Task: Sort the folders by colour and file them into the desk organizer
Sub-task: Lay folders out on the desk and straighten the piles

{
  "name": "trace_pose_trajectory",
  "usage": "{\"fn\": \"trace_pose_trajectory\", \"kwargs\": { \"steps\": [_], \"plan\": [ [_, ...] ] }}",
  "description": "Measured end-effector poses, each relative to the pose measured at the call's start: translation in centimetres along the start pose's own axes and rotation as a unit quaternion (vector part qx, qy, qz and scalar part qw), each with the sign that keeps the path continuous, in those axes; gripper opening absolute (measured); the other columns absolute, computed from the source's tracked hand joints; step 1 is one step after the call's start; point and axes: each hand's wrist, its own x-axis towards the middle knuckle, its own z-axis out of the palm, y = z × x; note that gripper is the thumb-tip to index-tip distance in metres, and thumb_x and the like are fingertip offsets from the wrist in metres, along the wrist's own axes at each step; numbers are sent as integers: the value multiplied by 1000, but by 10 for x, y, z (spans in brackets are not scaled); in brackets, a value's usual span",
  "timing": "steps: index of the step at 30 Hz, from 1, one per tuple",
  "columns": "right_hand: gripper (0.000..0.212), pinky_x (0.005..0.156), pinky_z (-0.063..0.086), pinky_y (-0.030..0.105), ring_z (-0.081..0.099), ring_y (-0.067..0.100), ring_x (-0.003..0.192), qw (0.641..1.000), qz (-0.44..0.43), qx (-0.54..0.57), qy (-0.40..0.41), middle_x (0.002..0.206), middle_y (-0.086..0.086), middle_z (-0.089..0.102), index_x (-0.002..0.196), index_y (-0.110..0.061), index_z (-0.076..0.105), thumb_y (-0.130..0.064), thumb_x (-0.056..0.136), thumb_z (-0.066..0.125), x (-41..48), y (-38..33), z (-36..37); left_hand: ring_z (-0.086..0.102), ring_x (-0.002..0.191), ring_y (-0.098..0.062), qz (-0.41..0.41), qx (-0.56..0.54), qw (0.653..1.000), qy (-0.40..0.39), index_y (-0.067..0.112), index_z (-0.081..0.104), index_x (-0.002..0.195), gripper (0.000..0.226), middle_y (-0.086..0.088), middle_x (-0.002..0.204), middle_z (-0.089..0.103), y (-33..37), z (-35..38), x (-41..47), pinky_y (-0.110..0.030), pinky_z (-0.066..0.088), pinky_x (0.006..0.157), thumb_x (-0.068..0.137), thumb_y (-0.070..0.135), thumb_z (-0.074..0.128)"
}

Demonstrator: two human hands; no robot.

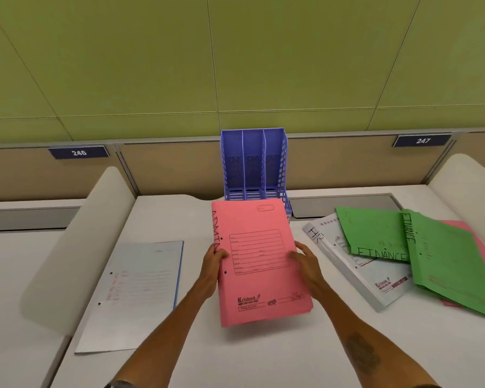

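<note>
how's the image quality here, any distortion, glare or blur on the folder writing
Head view: wide-angle distortion bows the desk edges and wall seams; light soft and even, no glare; print on the pink folder reads clearly, FINANCE on the green folders too; print on the pale blue folder looks faint.

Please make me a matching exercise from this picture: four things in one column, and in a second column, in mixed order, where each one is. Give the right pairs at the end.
Things
1. pink folder
2. desk organizer
3. green folders
4. pale folder with a blue edge

Places
A. lies flat alone, on the left
B. overlap a white folder, on the right
C. held between the left hand and the right hand
D. stands upright at the back

Pairs: 1-C, 2-D, 3-B, 4-A
</note>
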Motion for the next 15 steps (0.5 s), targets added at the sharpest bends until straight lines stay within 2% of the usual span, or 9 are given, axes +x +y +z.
{"fn": "trace_pose_trajectory", "kwargs": {
  "steps": [3, 5, 7, 12, 15],
  "plan": [
    [38, 89, 57, 46, 68, 29, 102, 999, -14, -32, 11, 125, 7, 65, 135, -18, 52, -15, 97, 56, -7, 16, 27, 67, 85, -28, 4, 5, 1000, 27, 10, 45, 124, 29, -19, 111, 65, -9, -21, -5, -43, 59, 76, 95, 4, 47],
    [38, 89, 58, 45, 68, 28, 101, 999, -12, -31, 14, 125, 7, 65, 136, -17, 52, -15, 98, 56, -12, 29, 41, 67, 86, -25, -3, 17, 999, 46, 13, 40, 126, 31, -15, 113, 62, -16, -36, -9, -38, 59, 74, 97, 6, 49],
    [39, 84, 59, 40, 69, 25, 98, 999, -3, -31, 18, 123, 6, 65, 136, -17, 52, -14, 98, 56, -19, 39, 55, 65, 90, -23, -3, 41, 997, 60, 12, 40, 130, 34, -13, 118, 59, -25, -52, -13, -33, 58, 73, 98, 9, 51],
    [38, 75, 58, 31, 69, 20, 92, 999, 4, -36, 26, 120, 6, 66, 136, -16, 52, -14, 98, 56, -30, 57, 79, 65, 102, -28, 2, 94, 993, 66, 11, 50, 132, 35, -12, 120, 61, -39, -88, -17, -44, 57, 90, 98, 14, 54],
    [37, 80, 59, 35, 69, 27, 98, 998, 12, -55, 31, 123, 7, 66, 137, -14, 51, -15, 100, 54, -33, 65, 93, 65, 100, -25, -4, 141, 988, 62, 12, 55, 132, 34, -6, 114, 65, -44, -102, -17, -40, 57, 91, 98, 16, 54]
  ]
}}
